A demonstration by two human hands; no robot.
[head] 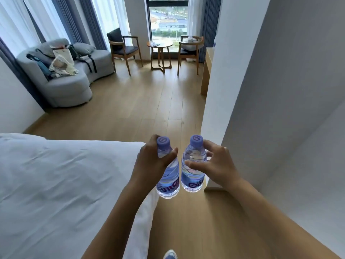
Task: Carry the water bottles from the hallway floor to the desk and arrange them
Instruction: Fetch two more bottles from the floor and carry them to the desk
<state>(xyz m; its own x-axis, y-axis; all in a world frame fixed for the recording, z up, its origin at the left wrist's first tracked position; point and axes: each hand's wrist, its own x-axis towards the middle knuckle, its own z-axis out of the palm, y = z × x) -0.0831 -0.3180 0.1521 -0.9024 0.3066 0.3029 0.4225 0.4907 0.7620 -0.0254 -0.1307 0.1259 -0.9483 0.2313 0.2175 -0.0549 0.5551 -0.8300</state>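
Head cam: left hand (149, 161) has its fingers clamped round the neck of one water bottle (168, 176), right hand (214, 165) pinching the other bottle (193, 171) just beside it. Both upright, held over the wood floor (149, 109), bed (65, 184) on the left. Worktop (206, 75) sits far right, behind the wall corner.

1. The pale wooden desk (206, 70) is mostly hidden behind the white wall corner (214, 90).
2. The purple label letters under the left hand's fingers (172, 152) are only partly readable.
3. The blue-and-white shoe (170, 255) is cut by the bottom edge.
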